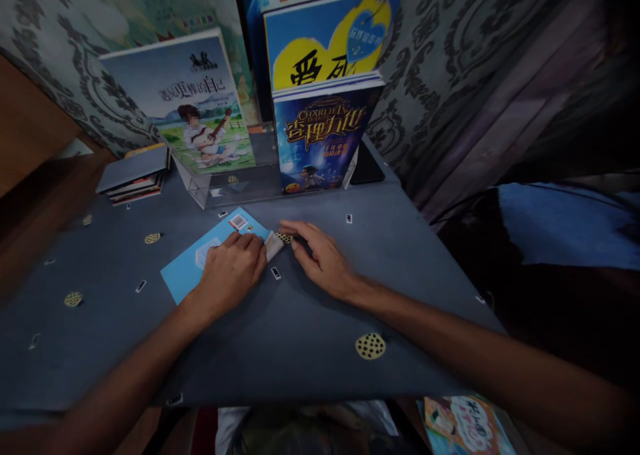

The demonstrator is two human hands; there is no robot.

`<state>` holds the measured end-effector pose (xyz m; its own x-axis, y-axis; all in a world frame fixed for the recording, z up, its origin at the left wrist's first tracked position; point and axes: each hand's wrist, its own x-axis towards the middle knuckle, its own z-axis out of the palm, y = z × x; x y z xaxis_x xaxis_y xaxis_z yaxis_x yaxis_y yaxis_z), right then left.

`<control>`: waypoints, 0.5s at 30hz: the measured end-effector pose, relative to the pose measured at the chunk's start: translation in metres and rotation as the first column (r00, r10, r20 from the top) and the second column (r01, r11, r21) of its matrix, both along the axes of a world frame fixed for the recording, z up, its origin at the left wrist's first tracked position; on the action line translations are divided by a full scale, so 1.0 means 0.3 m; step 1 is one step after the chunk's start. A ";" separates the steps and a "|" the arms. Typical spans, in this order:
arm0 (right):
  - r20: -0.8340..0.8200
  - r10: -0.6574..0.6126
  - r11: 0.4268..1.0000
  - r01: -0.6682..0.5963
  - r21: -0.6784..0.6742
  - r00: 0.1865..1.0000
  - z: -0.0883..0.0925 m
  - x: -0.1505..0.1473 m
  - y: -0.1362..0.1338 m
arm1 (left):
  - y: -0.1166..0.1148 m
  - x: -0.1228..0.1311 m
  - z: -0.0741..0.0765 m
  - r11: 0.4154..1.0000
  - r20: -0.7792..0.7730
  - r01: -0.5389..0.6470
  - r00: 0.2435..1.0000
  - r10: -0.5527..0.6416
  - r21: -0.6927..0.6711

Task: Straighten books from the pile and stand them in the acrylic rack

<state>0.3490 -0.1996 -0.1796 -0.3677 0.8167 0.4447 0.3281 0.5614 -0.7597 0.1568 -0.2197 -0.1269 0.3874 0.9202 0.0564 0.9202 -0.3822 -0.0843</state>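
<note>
A thin light-blue book (pixel 186 268) lies slantwise on the table, with a barcode on its upper side. My left hand (pixel 233 265) is closed over its near right part, fingers curled at the edge. A pale strip, perhaps the page edges, shows just past those fingers. My right hand (pixel 323 258) is right of the book, fingers stretched out and thumb apart, with nothing seen in it. Its fingertips are close to the pale strip; whether they touch it I cannot tell.
A clear stand (pixel 245 192) holds upright books, among them a guitar-cover book (pixel 200 108) and a dark blue book (pixel 325 138). Small books (pixel 135 175) are stacked at left. A black flat device (pixel 367 165) lies behind. Another book (pixel 465 425) is below the table's front edge.
</note>
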 end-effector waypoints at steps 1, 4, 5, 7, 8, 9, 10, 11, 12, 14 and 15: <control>0.006 0.004 1.000 -0.004 0.014 1.000 0.006 0.000 -0.003 | -0.002 0.001 -0.002 1.000 -0.009 0.002 1.000 -0.002 0.000; 0.025 0.034 0.997 -0.036 0.068 0.999 0.018 0.001 -0.012 | -0.008 0.009 -0.006 1.000 -0.054 -0.002 0.999 0.001 -0.011; 0.046 0.050 0.995 -0.054 0.079 0.998 0.018 0.000 -0.014 | -0.010 0.013 -0.008 1.000 -0.069 -0.005 0.998 0.003 -0.018; 0.116 0.081 0.992 -0.091 0.088 0.990 0.014 -0.002 -0.015 | -0.011 0.015 -0.009 1.000 -0.087 -0.001 0.996 -0.001 -0.026; 0.157 0.093 0.990 -0.108 0.088 0.983 0.010 -0.004 -0.015 | -0.008 0.012 -0.008 1.000 -0.087 0.009 0.996 -0.011 -0.027; 0.195 0.103 0.989 -0.123 0.089 0.975 0.006 -0.005 -0.014 | -0.002 0.003 -0.006 0.999 -0.079 0.026 0.996 -0.029 -0.032; 0.222 0.110 0.987 -0.133 0.092 0.969 0.002 -0.007 -0.012 | 0.006 -0.012 -0.003 0.998 -0.064 0.047 0.997 -0.050 -0.042; 0.239 0.114 0.985 -0.141 0.101 0.964 -0.002 -0.008 -0.011 | 0.016 -0.033 0.002 0.997 -0.049 0.062 0.997 -0.065 -0.056; 0.247 0.119 0.982 -0.150 0.111 0.962 -0.004 -0.009 -0.010 | 0.029 -0.061 0.009 0.996 -0.037 0.064 0.997 -0.066 -0.068; 0.251 0.129 0.977 -0.166 0.133 0.959 -0.006 -0.008 -0.009 | 0.056 -0.130 0.025 0.997 -0.034 0.017 0.999 -0.020 -0.078; 0.250 0.131 0.974 -0.172 0.146 0.959 -0.006 -0.007 -0.009 | 0.069 -0.167 0.034 0.997 -0.048 -0.031 0.998 0.028 -0.070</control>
<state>0.3468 -0.2022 -0.1813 -0.5927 0.6662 0.4526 0.3891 0.7289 -0.5633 0.1066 -0.1991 -0.1165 0.3605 0.9324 -0.0270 0.9270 -0.3613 -0.1012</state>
